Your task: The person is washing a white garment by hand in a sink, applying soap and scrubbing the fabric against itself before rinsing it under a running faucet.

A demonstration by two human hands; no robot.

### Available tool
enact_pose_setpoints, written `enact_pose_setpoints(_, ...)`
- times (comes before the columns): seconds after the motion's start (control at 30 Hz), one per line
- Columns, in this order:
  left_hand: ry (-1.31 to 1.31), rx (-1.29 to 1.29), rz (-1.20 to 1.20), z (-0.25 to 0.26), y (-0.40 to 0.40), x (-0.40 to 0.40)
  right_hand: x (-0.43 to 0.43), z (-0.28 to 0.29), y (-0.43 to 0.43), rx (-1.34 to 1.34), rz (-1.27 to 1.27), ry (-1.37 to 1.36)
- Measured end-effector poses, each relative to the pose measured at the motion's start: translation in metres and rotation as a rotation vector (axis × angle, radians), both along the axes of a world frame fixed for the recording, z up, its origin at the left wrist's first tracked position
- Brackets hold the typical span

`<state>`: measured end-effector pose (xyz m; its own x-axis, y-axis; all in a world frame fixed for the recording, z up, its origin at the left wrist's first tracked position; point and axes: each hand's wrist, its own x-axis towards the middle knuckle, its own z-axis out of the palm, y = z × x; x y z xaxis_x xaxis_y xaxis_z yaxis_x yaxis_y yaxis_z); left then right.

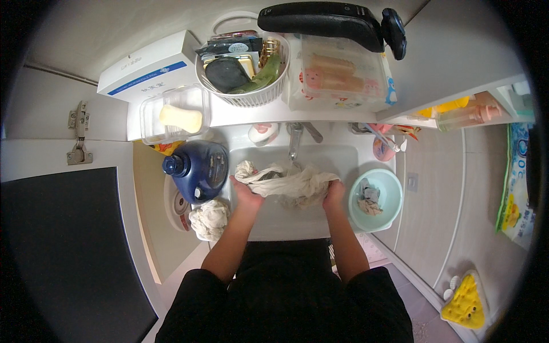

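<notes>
Both my hands hold a wet, cream-white cloth [296,184] stretched sideways over the white washbasin [274,225]. My left hand [249,193] grips its left part, where one end is bunched up. At the cloth's right end, my right hand [334,194] has its fingers closed around the fabric. Under the metal faucet [295,141], the middle of the cloth looks sheer and soaked, perhaps with water running over it. A darker patch shows through near its left part. What kind of garment it is, I cannot tell.
Left of the basin stand a dark blue detergent bottle [201,171] and a crumpled white cloth [210,219]. A mint-green plastic basin [396,203] with small fabric pieces sits on the right rim. Overhead, a shelf [240,115] carries a white basket [257,99], a soap box [148,133] and an electric shaver [321,19].
</notes>
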<state>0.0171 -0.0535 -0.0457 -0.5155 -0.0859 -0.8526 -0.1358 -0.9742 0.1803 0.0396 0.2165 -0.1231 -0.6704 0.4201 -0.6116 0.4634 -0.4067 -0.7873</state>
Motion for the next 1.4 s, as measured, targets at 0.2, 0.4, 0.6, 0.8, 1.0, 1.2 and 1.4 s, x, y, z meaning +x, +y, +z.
enact_pose_setpoints(0.2, 0.052, 0.083, 0.03, -0.007, -0.002, 0.003, -0.01, 0.014, -0.009, 0.11, 0.079, -0.079)
enact_pose_setpoints(0.4, 0.074, 0.086, 0.046, 0.017, 0.016, 0.004, -0.011, 0.076, -0.035, 0.927, 0.708, 0.253)
enact_pose_setpoints(0.6, 0.123, 0.138, 0.001, 0.023, 0.034, 0.006, 0.003, 0.093, -0.092, 0.945, 0.87, 0.543)
enact_pose_setpoints(0.8, 0.071, 0.111, -0.006, 0.026, 0.036, 0.007, -0.005, 0.047, -0.087, 0.744, 0.68, 0.286)
enact_pose_setpoints(1.0, 0.237, 0.004, -0.058, 0.003, 0.008, 0.008, -0.012, 0.062, -0.076, 0.233, 0.423, 0.22)
enact_pose_setpoints(1.2, -0.192, -0.396, -0.475, 0.016, 0.024, 0.015, -0.022, 0.109, -0.086, -0.012, 0.256, 0.133)
enact_pose_setpoints(1.4, -0.046, -1.402, -1.007, -0.007, 0.004, 0.035, -0.03, 0.134, -0.087, -0.095, 0.169, 0.012)
